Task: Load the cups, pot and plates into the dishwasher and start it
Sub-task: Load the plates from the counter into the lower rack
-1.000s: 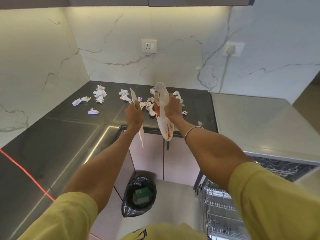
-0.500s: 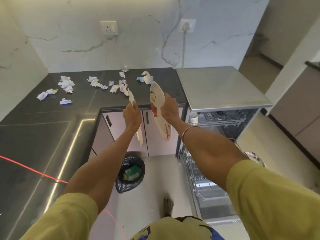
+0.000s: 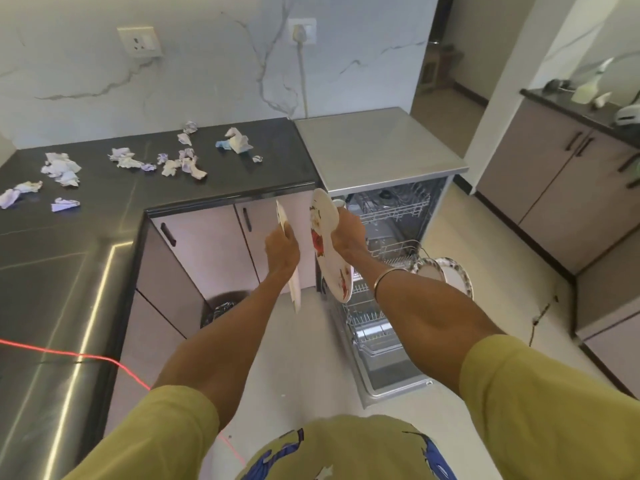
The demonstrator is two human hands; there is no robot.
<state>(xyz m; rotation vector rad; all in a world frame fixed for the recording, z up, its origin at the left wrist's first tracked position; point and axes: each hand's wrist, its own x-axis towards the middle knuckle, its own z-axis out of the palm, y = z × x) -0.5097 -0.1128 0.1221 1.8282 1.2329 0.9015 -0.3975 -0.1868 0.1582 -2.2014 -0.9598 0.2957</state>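
We see two white plates held upright, side by side and apart. The left plate (image 3: 288, 256) is nearly edge-on, a thin white sliver. The right plate (image 3: 329, 244) shows its face, smeared with red stains. Just beyond them the dishwasher (image 3: 388, 237) stands open, its wire racks pulled out. Two more plates (image 3: 446, 273) with dark patterned rims stand upright in the lower rack (image 3: 374, 327). Something dark sits in the upper rack (image 3: 394, 206), too small to tell.
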